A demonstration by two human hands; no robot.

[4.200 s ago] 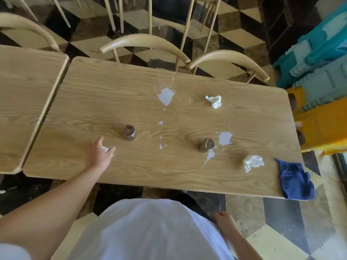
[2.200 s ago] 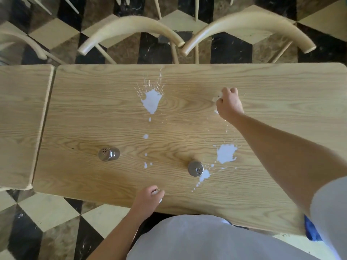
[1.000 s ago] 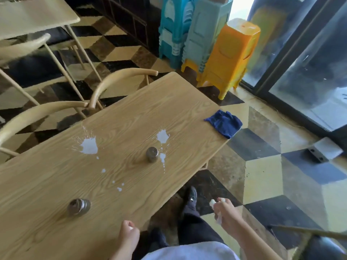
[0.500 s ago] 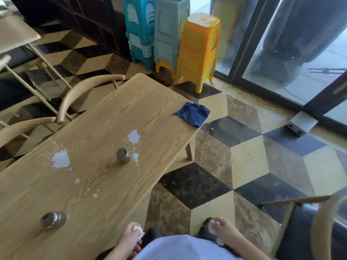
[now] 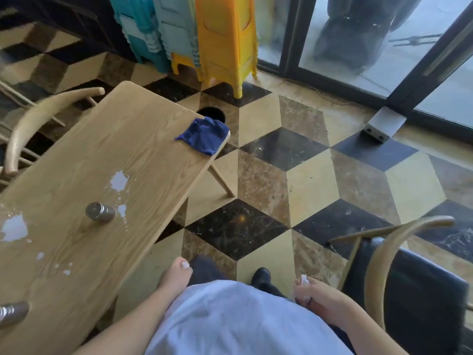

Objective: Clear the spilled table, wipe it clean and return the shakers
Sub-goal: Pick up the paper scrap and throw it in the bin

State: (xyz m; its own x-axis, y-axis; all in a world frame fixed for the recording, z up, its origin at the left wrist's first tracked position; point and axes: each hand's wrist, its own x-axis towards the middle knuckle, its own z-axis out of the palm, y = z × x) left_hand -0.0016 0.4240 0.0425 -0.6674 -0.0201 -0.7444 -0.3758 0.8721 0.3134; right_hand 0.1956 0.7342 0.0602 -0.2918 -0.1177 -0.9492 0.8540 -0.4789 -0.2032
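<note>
The wooden counter (image 5: 84, 162) ran from 7 o'clock up toward 11 o'clock. A blue cloth (image 5: 203, 135) lay crumpled at its far corner, overhanging the edge. A metal shaker (image 5: 99, 212) stood near 9 o'clock between white spills (image 5: 119, 180), and a second shaker (image 5: 12, 312) showed at the left edge. The left hand (image 5: 175, 276) was closed around a white tissue bit (image 5: 184, 264) just off the counter's near edge; the right hand (image 5: 317, 294) at 5 o'clock clutched a white tissue (image 5: 304, 280). Stacked plastic stools (image 5: 225, 39) stood at 12 o'clock.
</note>
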